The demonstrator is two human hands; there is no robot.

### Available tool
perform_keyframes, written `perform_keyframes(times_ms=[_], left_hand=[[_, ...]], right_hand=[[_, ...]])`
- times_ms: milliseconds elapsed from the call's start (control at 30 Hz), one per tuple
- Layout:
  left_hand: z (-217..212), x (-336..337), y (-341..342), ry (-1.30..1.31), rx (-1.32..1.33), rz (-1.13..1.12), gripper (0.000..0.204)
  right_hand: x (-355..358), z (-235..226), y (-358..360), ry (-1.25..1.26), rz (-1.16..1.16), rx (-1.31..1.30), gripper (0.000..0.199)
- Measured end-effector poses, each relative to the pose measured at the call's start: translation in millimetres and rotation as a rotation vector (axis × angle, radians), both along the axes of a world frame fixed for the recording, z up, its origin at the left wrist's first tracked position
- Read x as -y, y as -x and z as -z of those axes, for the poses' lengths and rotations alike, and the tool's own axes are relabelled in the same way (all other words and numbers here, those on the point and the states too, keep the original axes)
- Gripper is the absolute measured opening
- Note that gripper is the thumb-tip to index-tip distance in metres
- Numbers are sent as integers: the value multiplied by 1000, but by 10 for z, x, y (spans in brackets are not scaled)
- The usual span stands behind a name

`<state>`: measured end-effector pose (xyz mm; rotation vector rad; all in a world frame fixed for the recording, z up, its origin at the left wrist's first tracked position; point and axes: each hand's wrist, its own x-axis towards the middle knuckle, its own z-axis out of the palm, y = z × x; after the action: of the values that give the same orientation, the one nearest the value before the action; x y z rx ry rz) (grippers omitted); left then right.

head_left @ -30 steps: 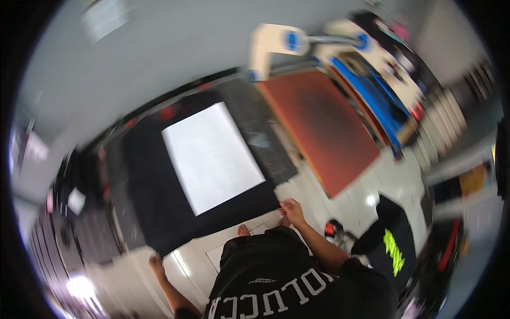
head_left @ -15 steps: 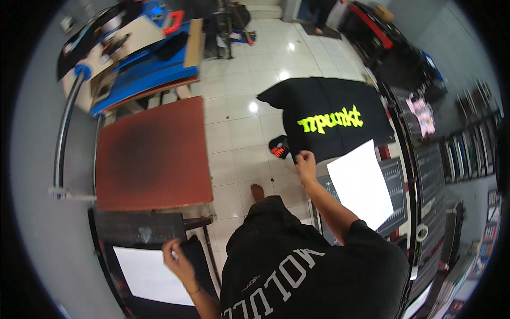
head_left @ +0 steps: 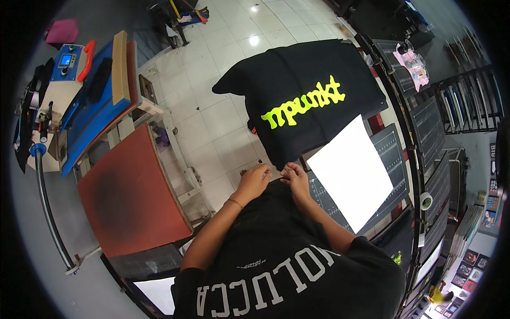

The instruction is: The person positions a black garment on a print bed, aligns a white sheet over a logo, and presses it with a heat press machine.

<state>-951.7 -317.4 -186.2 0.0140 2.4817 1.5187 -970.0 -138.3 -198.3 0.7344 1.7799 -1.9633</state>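
A black garment, likely a T-shirt, lies spread at the centre right with bright yellow lettering across it. Its near corner hangs down toward me. Right at that corner is my right hand, fingers curled in a pinch; whether cloth is between them is hidden. My left hand is close beside it, fingers bent together, fingertips near those of the right. What it pinches, if anything, is too small to tell. A white sheet lies just right of my right hand on a dark ruled board.
At left stands a heat press with a reddish-brown, scorched plate, a blue part, a control box and a metal bar. A tape roll sits on the right-hand rail. Another white sheet lies lower left.
My left hand has come from above the lower-left white sheet to beside my right hand. The right hand has drawn nearer to me. The view has swung, shifting the surroundings.
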Motion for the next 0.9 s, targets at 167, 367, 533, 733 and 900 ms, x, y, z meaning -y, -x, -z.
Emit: perform_keyframes(times_ms=[167, 367, 533, 733, 900], left_hand=[[127, -163, 131, 10, -24, -61, 23], [-73, -215, 252, 133, -318, -58, 29], [-245, -219, 344, 140, -434, -23, 27], [-436, -258, 473, 277, -671, -3, 23], [-535, -314, 518, 484, -756, 26, 21]], right_hand=[[-53, -62, 186, -2, -148, 125, 17], [-175, 130, 258, 78, -233, 114, 20], [-263, -30, 318, 99, -307, 65, 22], [-236, -105, 409, 300, -258, -70, 20], [-247, -166, 452, 267, -276, -142, 20]])
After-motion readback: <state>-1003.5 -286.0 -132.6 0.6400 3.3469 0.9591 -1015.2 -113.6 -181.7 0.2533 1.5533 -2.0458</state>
